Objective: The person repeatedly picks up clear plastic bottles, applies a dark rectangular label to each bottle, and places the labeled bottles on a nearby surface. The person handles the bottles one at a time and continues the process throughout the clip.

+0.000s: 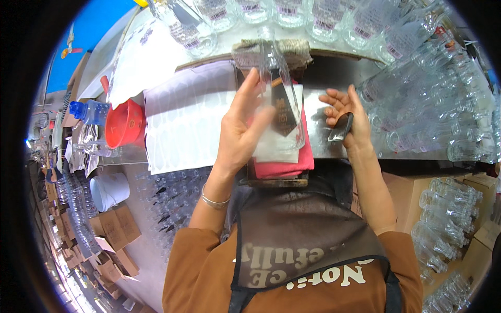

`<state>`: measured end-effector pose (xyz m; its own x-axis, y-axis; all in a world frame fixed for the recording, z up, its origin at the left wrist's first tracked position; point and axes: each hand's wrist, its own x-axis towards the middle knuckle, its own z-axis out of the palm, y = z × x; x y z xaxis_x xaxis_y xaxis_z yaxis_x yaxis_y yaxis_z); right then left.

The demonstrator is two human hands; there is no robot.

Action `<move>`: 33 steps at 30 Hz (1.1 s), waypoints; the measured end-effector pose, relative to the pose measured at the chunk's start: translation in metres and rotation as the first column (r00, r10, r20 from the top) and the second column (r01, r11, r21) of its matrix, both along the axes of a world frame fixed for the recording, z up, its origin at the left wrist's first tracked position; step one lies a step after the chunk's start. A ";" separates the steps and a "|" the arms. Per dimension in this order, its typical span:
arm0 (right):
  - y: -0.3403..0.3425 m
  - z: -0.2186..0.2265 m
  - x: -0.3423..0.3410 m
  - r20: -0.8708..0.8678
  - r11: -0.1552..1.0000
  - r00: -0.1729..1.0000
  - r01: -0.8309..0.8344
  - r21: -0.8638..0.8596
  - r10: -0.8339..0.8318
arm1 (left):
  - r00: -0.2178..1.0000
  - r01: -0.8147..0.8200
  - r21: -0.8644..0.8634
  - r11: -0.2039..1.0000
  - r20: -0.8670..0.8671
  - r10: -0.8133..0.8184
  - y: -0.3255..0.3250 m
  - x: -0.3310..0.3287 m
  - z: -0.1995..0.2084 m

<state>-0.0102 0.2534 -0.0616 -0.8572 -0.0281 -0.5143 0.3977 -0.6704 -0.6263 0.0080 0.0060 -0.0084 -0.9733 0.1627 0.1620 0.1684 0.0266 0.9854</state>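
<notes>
My left hand [243, 127] grips a clear glass bottle [279, 88] lying on a red cloth pad [284, 168] in front of me. A dark label [282, 110] sits on the bottle's side, partly under my fingers. My right hand [345, 117] is just right of the bottle, fingers spread, with a small dark scraper-like tool [340, 129] held against the palm. A white sheet [274, 148] lies between the bottle and the red pad.
Sheets of label backing [182, 125] lie left on the metal table [318, 99]. Many clear bottles crowd the far edge [323, 15] and the right side [428, 109]. A red bowl [124, 122], white bucket [109, 190] and cardboard boxes [112, 229] stand left.
</notes>
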 end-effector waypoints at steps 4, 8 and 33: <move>-0.005 -0.014 0.011 -0.046 0.993 0.995 -0.084 0.085 0.088 | 0.974 -0.114 -0.290 0.950 -0.220 0.049 0.002 -0.015 0.001; -0.011 -0.014 0.012 -0.029 0.990 0.997 -0.065 0.126 0.070 | 0.973 -0.115 -0.385 0.916 -0.230 0.025 0.004 -0.018 0.008; -0.050 0.090 -0.086 -0.597 0.401 0.483 0.453 0.796 0.640 | 0.980 -0.129 -0.274 0.953 -0.183 0.080 0.010 -0.020 0.001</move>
<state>-0.0965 0.2037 0.0285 -0.8123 -0.2229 0.5390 -0.5807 0.3958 -0.7114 -0.0124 0.0165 -0.0077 -0.9498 0.1245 0.2869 0.3122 0.3265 0.8921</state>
